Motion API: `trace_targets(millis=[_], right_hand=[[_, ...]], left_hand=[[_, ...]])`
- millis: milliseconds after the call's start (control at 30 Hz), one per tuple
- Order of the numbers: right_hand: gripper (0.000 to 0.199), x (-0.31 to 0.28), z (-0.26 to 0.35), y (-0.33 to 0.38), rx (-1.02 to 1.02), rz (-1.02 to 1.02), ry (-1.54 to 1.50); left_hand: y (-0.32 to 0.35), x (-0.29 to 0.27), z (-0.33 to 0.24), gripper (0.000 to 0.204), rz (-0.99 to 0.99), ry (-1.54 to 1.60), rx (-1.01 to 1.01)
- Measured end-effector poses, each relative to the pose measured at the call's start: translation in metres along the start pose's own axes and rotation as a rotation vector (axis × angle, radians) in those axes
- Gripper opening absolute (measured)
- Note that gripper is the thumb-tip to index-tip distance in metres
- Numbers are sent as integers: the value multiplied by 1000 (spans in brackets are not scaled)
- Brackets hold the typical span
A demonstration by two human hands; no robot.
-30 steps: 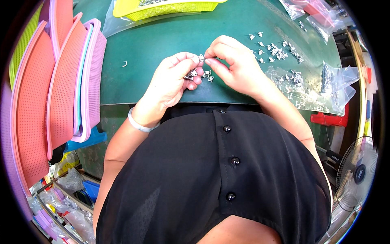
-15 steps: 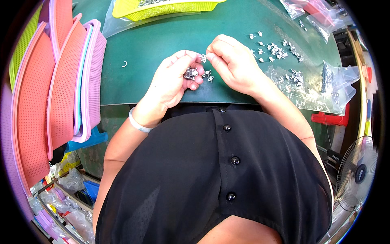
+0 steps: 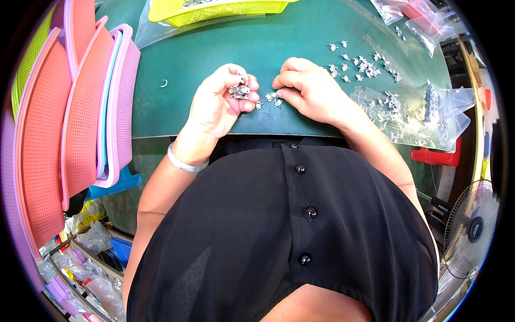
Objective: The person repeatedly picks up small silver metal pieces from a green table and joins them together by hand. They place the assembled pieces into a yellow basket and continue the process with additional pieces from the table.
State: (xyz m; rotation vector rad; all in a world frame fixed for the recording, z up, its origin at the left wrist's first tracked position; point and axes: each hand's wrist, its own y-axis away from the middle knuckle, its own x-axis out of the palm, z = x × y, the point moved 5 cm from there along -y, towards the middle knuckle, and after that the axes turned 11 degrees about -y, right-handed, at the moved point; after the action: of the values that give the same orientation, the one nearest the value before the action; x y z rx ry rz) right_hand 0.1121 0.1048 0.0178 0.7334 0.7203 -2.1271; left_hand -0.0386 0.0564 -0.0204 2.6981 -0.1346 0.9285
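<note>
My left hand (image 3: 217,102) is turned palm up with its fingers curled round a clump of small silver metal pieces (image 3: 239,92). Close to its right, my right hand (image 3: 308,91) reaches down to the green table with thumb and forefinger nearly together at a small silver metal piece (image 3: 278,102). Whether the fingertips grip that piece or only touch it is too small to be sure. A few like pieces (image 3: 258,105) lie on the table between the two hands. Their exact kind is too small to make out.
Several loose silver pieces (image 3: 368,68) are spread to the right, with clear plastic bags (image 3: 448,115) beyond them. A yellow-green basket (image 3: 225,13) stands at the far side on a plastic sheet. Stacked pink and purple baskets (image 3: 43,139) crowd the left. A small curved ring (image 3: 164,83) lies alone.
Both hands were together over one piece; they have parted. My left hand has drawn back left and opened its palm upward, while my right fingertips have come down to the table pieces.
</note>
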Motion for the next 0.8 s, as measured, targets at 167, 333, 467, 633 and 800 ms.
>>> trace_targets(millis=[167, 333, 467, 633, 800], right_hand=[[8, 2, 1, -1, -8, 13, 0], [6, 1, 4, -3, -5, -20, 14], [6, -8, 13, -5, -40, -96, -29], [6, -13, 22, -5, -103, -172, -61], [8, -15, 13, -3, -56, -211, -182]], left_hand=[[1, -1, -2, 17, -26, -43, -3], [4, 4, 1, 15, -181, -297, -57], [5, 14, 3, 13, -164, -461, -134], [4, 22, 6, 10, -116, -473, -152], [6, 23, 5, 10, -148, -445, -97]])
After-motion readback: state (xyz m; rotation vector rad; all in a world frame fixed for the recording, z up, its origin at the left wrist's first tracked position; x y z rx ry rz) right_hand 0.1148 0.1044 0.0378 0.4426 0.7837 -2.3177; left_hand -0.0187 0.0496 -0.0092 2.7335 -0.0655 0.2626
